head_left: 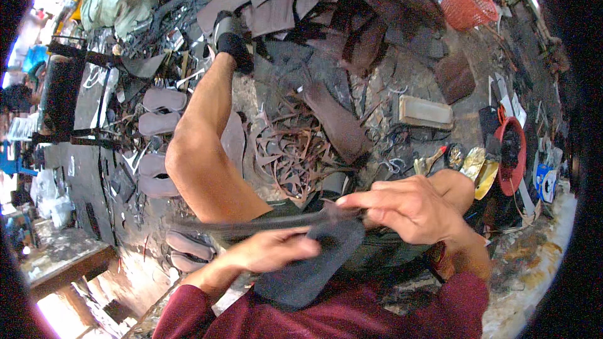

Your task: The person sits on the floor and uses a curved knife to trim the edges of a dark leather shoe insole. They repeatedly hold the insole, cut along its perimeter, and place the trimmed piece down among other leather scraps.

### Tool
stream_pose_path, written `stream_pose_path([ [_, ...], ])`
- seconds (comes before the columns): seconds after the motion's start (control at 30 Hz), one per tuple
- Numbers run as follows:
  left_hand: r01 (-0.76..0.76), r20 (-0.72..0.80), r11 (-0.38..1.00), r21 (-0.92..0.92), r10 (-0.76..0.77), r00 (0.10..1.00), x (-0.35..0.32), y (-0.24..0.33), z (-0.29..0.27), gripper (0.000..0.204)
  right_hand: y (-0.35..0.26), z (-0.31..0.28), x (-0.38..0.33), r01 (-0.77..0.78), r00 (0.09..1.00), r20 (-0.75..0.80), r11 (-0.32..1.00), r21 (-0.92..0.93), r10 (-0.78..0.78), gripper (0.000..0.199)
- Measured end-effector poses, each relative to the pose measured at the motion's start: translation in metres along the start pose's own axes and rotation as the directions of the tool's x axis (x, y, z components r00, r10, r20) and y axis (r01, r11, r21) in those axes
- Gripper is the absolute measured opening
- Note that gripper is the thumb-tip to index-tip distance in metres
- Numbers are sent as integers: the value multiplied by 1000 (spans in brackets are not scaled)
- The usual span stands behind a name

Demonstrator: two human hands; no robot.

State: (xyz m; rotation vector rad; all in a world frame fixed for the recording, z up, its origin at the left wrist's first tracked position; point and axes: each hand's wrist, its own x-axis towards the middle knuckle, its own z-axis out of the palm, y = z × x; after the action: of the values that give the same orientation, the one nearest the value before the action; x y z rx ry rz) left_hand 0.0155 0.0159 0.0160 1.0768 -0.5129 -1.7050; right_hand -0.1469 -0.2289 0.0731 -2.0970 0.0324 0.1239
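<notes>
My left hand (267, 252) grips a dark sole-shaped piece (308, 270) held over my lap, fingers across its top face. My right hand (408, 204) pinches a long dark strap (251, 223) where it meets the front of the sole; the strap runs out to the left, blurred. My bare left leg (201, 144) stretches forward, with a dark sock and shoe on the foot (232, 41).
A heap of brown leather offcuts (289, 150) lies by my knee. Several cut sole shapes (160, 122) lie on the left. Large brown leather sheets (326, 0) sit at the far side, with an orange basket (468, 3), a pale block (426, 112) and a red bowl (512, 157) on the right.
</notes>
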Motion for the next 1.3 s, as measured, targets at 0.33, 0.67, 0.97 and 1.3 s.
stream_pose_path([
  [0.33,-627,-805,733,-264,190,562,67,44,58,39,3,103,4,-35,567,-824,999,-22,2,46],
  [0.67,-554,-775,768,-321,124,620,36,1,16,33,8,139,-64,-278,755,-633,958,-73,171,43],
  [0.97,-432,-762,891,-136,185,621,27,-33,11,48,7,112,5,-213,909,-378,976,-52,178,48],
  [1.3,175,-546,544,820,837,-44,-55,21,-31,82,144,45,61,-323,373,-842,905,277,391,49],
])
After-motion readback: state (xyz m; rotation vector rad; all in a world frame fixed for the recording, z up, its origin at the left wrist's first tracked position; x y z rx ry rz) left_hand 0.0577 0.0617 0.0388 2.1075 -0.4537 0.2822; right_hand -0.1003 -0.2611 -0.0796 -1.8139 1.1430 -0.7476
